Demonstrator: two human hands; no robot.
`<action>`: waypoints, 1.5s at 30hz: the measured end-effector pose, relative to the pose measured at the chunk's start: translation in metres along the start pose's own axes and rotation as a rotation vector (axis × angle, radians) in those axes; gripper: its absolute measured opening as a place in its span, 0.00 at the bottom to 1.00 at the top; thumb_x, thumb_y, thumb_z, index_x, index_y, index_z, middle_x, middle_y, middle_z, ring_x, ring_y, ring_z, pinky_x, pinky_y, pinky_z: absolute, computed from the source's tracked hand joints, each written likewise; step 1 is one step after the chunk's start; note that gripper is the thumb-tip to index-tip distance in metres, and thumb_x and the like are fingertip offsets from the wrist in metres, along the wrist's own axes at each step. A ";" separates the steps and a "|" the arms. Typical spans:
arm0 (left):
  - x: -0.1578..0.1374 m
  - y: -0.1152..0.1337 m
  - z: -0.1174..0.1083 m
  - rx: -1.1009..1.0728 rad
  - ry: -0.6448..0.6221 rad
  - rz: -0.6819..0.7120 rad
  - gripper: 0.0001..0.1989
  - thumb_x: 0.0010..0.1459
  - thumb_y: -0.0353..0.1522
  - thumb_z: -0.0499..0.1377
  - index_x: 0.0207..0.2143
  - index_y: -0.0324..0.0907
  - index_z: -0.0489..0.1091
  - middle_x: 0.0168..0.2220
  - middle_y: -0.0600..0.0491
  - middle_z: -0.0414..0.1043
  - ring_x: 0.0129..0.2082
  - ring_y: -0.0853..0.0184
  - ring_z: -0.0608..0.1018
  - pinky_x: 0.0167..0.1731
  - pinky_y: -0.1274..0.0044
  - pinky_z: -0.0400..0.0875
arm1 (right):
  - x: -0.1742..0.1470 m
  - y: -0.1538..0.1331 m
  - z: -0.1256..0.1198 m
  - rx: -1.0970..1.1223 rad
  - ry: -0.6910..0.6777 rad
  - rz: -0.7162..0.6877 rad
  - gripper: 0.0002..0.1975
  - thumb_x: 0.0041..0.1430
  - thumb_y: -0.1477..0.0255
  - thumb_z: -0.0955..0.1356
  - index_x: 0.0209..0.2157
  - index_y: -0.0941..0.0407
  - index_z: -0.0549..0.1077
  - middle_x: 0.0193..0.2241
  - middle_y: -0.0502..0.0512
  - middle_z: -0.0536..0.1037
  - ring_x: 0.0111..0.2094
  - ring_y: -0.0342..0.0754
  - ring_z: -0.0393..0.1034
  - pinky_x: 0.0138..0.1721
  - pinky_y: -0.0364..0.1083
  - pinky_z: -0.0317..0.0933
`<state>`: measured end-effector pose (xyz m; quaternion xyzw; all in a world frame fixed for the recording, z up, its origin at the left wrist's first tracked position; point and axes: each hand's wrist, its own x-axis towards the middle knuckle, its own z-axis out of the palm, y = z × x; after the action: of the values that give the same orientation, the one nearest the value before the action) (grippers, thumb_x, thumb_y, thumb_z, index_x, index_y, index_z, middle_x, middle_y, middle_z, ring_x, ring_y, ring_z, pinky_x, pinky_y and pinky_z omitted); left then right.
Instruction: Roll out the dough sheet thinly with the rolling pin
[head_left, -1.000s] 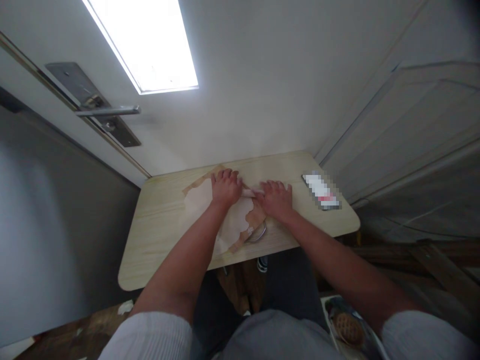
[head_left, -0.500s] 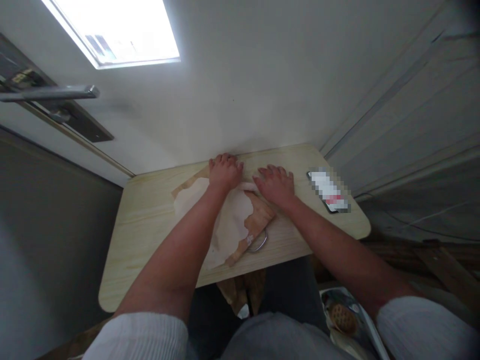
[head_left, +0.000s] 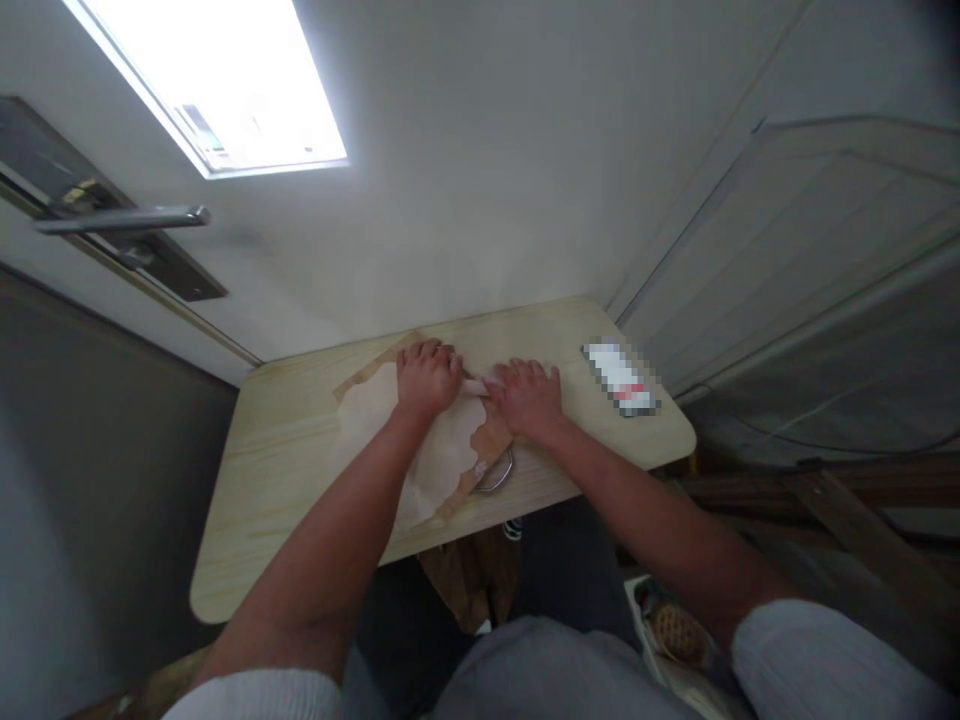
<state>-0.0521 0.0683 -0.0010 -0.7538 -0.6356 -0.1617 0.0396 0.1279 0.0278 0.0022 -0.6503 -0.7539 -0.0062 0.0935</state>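
A thin, pale sheet of dough (head_left: pixel 446 450) lies spread over a brown wooden cutting board (head_left: pixel 491 432), overhanging the board on the left and near sides. Across its far right part runs a pale rolling pin (head_left: pixel 475 387), of which only a short stretch shows. My left hand (head_left: pixel 429 377) is bent over the pin's left end, fingers pointing away from me. Over the right end lies my right hand (head_left: pixel 529 395), its fingers curled forward and the thumb toward the middle. Both palms hide the pin's ends. A metal handle (head_left: pixel 499 475) sticks out from the board's near right edge.
The board rests on a small light wood table (head_left: pixel 262 470) against a white door with a lever handle (head_left: pixel 142 218). A phone (head_left: pixel 619 375), its screen blurred out, lies at the table's right. A bag (head_left: pixel 679 640) with a round brown item stands below, right.
Both hands have drawn slightly toward me with the rolling pin, and the fingers look more curled. The whole view has shifted a little, so table and phone appear further left.
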 end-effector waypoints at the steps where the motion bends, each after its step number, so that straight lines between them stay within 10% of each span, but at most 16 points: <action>1: -0.005 0.001 -0.002 0.004 -0.002 0.002 0.22 0.69 0.43 0.43 0.50 0.47 0.74 0.56 0.47 0.72 0.58 0.52 0.68 0.59 0.56 0.56 | -0.006 -0.001 -0.001 0.005 -0.004 0.000 0.27 0.70 0.53 0.54 0.57 0.52 0.70 0.59 0.62 0.70 0.57 0.62 0.61 0.59 0.65 0.45; 17: -0.058 0.006 -0.022 -0.010 -0.045 -0.026 0.27 0.69 0.44 0.40 0.64 0.46 0.61 0.66 0.45 0.61 0.68 0.53 0.58 0.64 0.51 0.51 | -0.066 -0.010 -0.011 0.067 0.003 -0.063 0.32 0.69 0.52 0.55 0.66 0.58 0.59 0.65 0.65 0.62 0.63 0.60 0.57 0.62 0.62 0.43; 45: 0.049 0.000 0.016 -0.036 -0.059 -0.011 0.26 0.68 0.48 0.43 0.57 0.49 0.69 0.62 0.48 0.67 0.60 0.51 0.67 0.59 0.56 0.58 | 0.028 0.018 0.008 -0.005 0.005 0.004 0.32 0.68 0.47 0.54 0.58 0.51 0.70 0.62 0.61 0.66 0.61 0.64 0.57 0.59 0.63 0.47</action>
<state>-0.0426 0.1184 -0.0018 -0.7555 -0.6375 -0.1507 0.0064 0.1404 0.0593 -0.0033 -0.6520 -0.7524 -0.0096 0.0936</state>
